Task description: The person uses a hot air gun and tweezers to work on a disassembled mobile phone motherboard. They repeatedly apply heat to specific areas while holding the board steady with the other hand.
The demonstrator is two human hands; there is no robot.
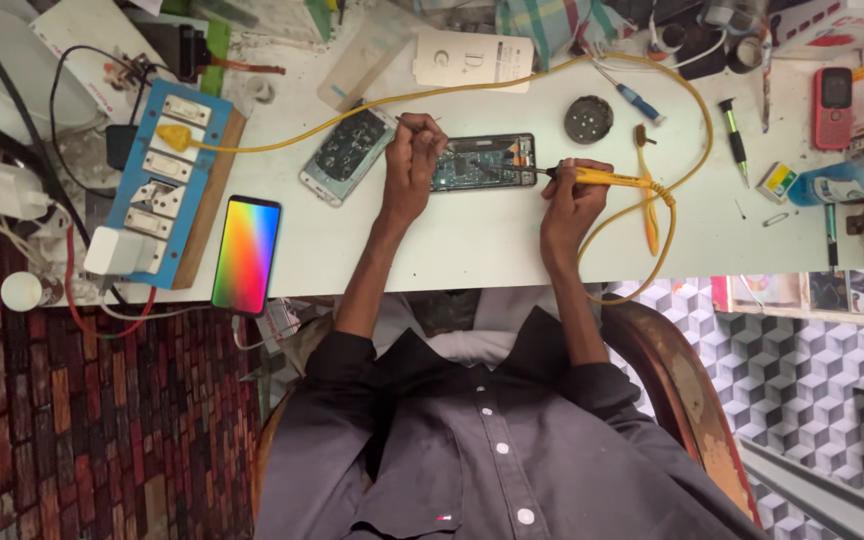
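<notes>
Down low, a dark grey buttoned shirt [492, 440] fills the near view. Past it, the right hand [570, 195] grips a yellow soldering iron [607, 178] with fingers pressed around it, its tip at the opened black phone [482, 162] lying mid-table. The left hand [412, 160] pinches a thin metal tool [430, 124] over that phone. Farther left sits a blue power strip [160, 170].

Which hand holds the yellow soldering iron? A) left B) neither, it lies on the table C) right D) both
C: the right hand grips the yellow soldering iron, its tip at the opened phone; the left hand holds a thin tool at the phone's other end.
</notes>
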